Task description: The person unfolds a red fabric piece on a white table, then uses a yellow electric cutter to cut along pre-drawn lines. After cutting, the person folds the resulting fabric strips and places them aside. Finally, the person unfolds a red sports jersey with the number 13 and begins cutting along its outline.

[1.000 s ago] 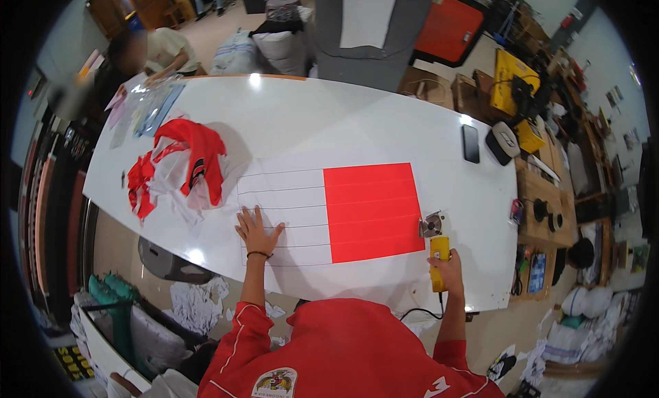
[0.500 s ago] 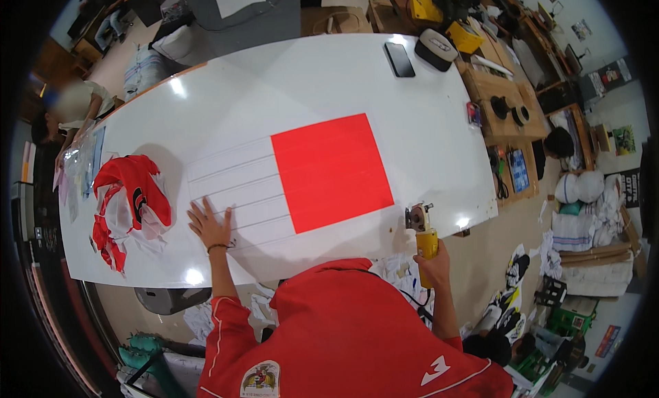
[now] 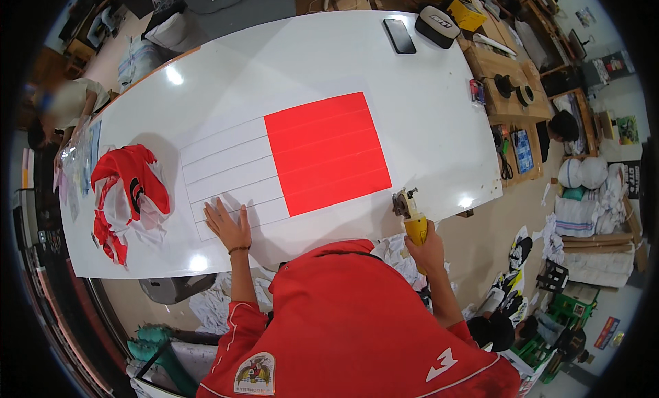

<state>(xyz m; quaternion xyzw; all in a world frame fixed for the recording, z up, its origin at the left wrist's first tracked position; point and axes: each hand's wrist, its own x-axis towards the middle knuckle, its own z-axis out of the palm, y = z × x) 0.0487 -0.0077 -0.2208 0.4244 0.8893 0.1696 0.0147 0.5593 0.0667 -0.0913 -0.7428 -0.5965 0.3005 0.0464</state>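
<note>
Spread left hand (image 3: 228,224) is resting on a red-and-white rectangular sheet (image 3: 329,154) lengthwise slanting up rightward; right hand (image 3: 427,247) is gripping a yellow-bodied cutter (image 3: 414,228) beside its lower-right corner.

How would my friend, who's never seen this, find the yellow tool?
Start at the big white table and find the red-and-white sheet on it. Just past the sheet's lower right corner, the person's right hand grips the yellow tool. Unlike the yellow box beyond the table's far right corner, it is held and has a metal head.
</note>
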